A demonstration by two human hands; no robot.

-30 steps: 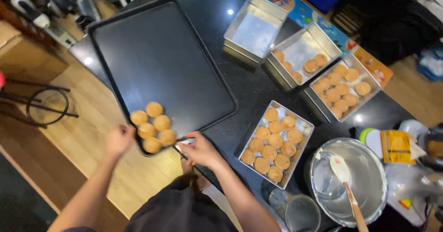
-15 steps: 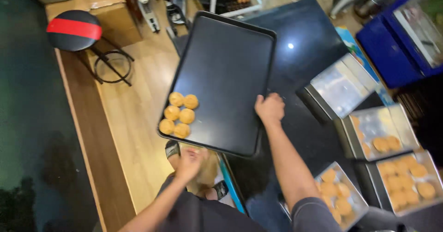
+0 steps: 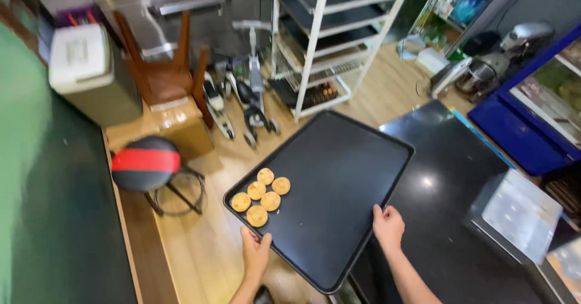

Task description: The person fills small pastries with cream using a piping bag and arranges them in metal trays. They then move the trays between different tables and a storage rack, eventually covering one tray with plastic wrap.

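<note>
Black baking tray (image 3: 339, 189) gripped at its near edges by left hand (image 3: 256, 251) and right hand (image 3: 388, 226); five round cookies (image 3: 261, 196) clustered near its left corner.

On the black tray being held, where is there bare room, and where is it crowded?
Crowded: five round cookies cluster in the black tray corner by the left hand. Free: the surface from the cookies to the far rim, and toward the right hand.

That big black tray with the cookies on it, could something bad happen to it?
Maybe. The black baking tray juts past the dark counter over the floor, gripped only at its near edge by the left hand and right hand, so it might tip. The five cookies lie loose near one side and could slide off.
</note>
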